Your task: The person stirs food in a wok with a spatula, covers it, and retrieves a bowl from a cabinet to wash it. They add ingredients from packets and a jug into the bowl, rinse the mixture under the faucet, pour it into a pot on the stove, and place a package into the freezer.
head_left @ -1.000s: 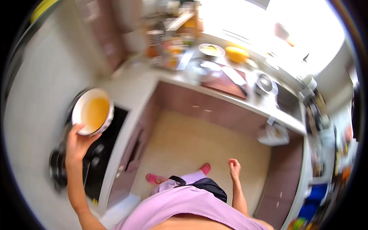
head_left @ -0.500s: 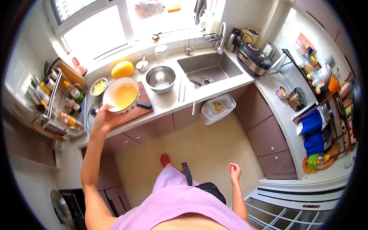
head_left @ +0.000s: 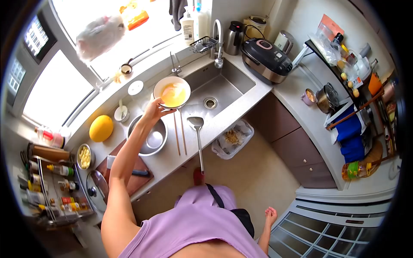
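My left hand [head_left: 155, 111] grips the rim of a white bowl [head_left: 172, 92] of yellow-orange liquid, holding it over the counter beside the sink's left edge. Below it are a steel mixing bowl [head_left: 160, 136], two chopsticks [head_left: 176, 134] and a metal spatula [head_left: 196, 124], whose handle sticks out past the counter edge. My forearm crosses over a brown cutting board [head_left: 140, 165] bearing a knife [head_left: 141, 173]. My right hand [head_left: 270, 214] hangs low at my side, fingers curled, away from any object; whether anything is in it is too small to tell.
The sink [head_left: 221, 88] has a faucet [head_left: 219, 43] behind it. A rice cooker [head_left: 266, 58] stands to its right. A plastic bin [head_left: 235, 142] sits below the counter edge. At left are a yellow melon [head_left: 101, 128], a bowl of yellow pieces [head_left: 85, 157] and a bottle rack [head_left: 53, 189].
My left hand has carried the white bowl rightward from above the cutting board to near the sink. The view has turned. My right hand still hangs at my side.
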The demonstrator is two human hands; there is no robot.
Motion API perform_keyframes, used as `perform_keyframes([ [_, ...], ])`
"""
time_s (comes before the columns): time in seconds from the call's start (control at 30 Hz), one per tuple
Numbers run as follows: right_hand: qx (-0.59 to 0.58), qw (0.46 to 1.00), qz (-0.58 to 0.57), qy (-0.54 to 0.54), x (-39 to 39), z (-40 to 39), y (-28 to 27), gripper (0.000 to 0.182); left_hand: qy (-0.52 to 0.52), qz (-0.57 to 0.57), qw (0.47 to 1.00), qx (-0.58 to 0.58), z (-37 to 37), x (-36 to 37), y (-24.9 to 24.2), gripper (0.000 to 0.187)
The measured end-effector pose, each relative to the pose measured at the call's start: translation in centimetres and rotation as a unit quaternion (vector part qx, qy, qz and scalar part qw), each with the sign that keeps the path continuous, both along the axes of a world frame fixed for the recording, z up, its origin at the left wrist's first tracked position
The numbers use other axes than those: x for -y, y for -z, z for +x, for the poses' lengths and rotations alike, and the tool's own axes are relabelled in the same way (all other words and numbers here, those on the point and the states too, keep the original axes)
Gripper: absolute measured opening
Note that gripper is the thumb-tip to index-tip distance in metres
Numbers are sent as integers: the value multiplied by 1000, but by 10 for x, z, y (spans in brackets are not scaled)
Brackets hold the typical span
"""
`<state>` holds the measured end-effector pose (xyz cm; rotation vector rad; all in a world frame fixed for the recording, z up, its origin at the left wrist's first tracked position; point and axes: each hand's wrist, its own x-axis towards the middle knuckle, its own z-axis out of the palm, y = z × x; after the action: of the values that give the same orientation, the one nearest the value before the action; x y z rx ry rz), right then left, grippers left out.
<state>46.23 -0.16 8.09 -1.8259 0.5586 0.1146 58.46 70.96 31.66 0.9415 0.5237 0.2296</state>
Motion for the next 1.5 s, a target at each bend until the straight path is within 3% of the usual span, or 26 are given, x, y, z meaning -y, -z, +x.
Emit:
perform_keyframes([
  [0.03,-2,1000,-2,11,-3,1,1,17,11,-13,1000,-10,16,-2,0,62],
  [0.1,-15,1000,-9,23,-7,0,1,17,6,73,997,-16,40,4,-2,67],
  [0.2,-33,999,-11,33,-13,3,1,16,25,93,995,-34,75,-10,26,72],
  [0.5,-31,999,-14,-3,-22,54,1,15,13,115,987,-110,127,-14,61,72],
  [0.87,-49,998,-7,-34,-43,74,-2,16,10,155,977,-143,139,-23,83,77],
  [1.5,-56,998,15,-36,-46,71,6,16,2,206,963,-174,150,-14,69,75],
])
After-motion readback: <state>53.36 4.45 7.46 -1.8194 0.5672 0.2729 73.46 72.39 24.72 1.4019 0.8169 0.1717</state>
